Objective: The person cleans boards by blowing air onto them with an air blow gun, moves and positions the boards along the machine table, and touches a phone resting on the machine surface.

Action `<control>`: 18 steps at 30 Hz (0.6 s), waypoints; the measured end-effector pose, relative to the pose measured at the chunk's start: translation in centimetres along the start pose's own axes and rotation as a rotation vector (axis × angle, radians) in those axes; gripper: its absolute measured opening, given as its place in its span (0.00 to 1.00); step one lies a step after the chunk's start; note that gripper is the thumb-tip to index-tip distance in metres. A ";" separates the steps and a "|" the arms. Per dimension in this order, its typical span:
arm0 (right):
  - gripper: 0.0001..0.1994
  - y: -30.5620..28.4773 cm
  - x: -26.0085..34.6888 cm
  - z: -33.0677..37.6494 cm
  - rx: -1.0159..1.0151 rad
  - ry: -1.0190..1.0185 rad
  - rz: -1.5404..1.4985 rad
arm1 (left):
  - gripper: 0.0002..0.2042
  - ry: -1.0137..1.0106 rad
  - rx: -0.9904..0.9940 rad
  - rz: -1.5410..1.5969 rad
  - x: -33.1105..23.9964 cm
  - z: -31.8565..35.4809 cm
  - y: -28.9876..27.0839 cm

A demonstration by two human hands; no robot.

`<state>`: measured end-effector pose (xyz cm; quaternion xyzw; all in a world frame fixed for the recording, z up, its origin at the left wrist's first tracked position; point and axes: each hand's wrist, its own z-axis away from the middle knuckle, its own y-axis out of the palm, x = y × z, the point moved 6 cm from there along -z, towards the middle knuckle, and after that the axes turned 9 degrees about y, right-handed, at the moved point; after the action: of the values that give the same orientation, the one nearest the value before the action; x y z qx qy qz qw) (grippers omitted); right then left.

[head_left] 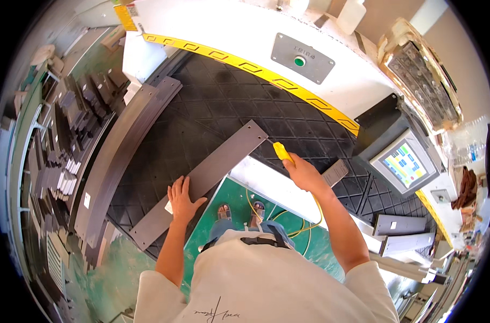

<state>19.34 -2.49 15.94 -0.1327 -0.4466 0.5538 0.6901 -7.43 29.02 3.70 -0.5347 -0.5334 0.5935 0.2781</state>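
Here, holds the left hand [184,203] and the right hand [305,175] well apart over a long grey-brown plank [220,159], laid flat and slanting on a black work surface [218,97] scored with crossing lines. Rests the left palm down near the plank's middle, with fingers fanned and thumb stretched away, just beside a white label [168,207] on the plank. Wraps the right fingers round a thin-tipped yellow tool [280,151], just off the plank's upper right end, aiming the metal tip at that end's corner; cannot tell whether touching. Has stacked long boards [118,151] to the left of the plank, and heaped dark pieces [67,134] farther left. To the right of the plank, has a small labelled block [335,172] near the right wrist, then a tilted touch screen [405,164] and, well apart, two short boards [400,225]. Beyond the plank, faces a yellow strip [226,58] and a grey plate [288,49] bearing a green button [299,61]. Stands on a green floor [223,195] on the plank's near side.
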 end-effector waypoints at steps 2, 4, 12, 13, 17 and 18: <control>0.28 -0.5 -0.6 0.4 -0.031 -0.077 -0.003 | 0.50 -0.083 0.040 -0.026 1.2 1.7 -1.0; 0.28 -1.2 -0.7 0.7 -0.027 -0.115 -0.078 | 0.50 -0.155 0.051 -0.051 2.9 4.2 -2.5; 0.22 -1.0 -2.3 1.2 -0.032 -0.123 -0.086 | 0.58 -0.472 0.176 -0.151 11.4 16.0 -9.7; 0.23 1.0 -2.7 0.9 0.155 -0.073 -0.047 | 0.58 -0.474 0.162 -0.130 12.2 16.7 -10.1; 0.28 11.1 3.6 6.7 0.571 -0.311 0.029 | 0.59 -0.464 0.142 -0.045 12.7 18.7 -11.0; 0.29 13.4 6.2 8.2 0.536 -0.377 0.118 | 0.59 -0.469 0.137 -0.047 13.2 19.6 -11.1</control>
<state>4.37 5.21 14.39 0.1328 -0.3961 0.7055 0.5725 -31.93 37.41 6.81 -0.3498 -0.5542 0.7295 0.1957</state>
